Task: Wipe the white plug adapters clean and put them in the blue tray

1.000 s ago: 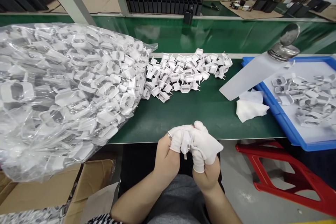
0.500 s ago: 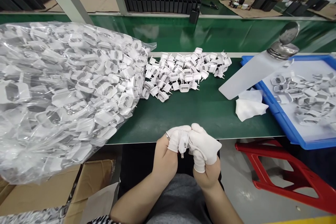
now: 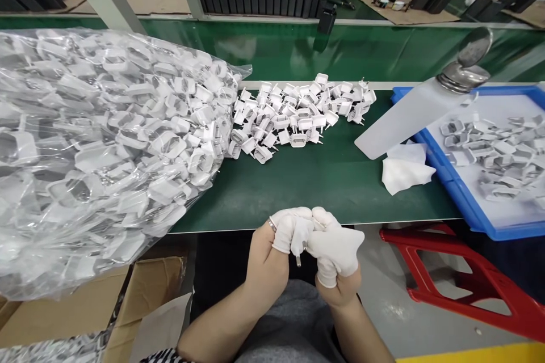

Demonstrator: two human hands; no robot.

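White plug (image 3: 300, 244), 6 o'clock off tabletop (image 3: 306, 190) | left fingers (image 3: 283, 232) pinching it, right fingers (image 3: 327, 273) gripping cloth (image 3: 342, 245) | seemingly unfinished | likely left: pile (image 3: 298, 116) 12 o'clock, bag (image 3: 128, 139) 10 | tray (image 3: 452, 187) 2: done-or-not unclear

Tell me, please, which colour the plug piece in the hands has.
The plug piece is white, with silvery metal pins; the head view shows it best.

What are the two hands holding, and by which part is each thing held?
The left hand holds a white plug piece by its body, metal pin free; the right hand holds a white cloth, exact grip hidden.
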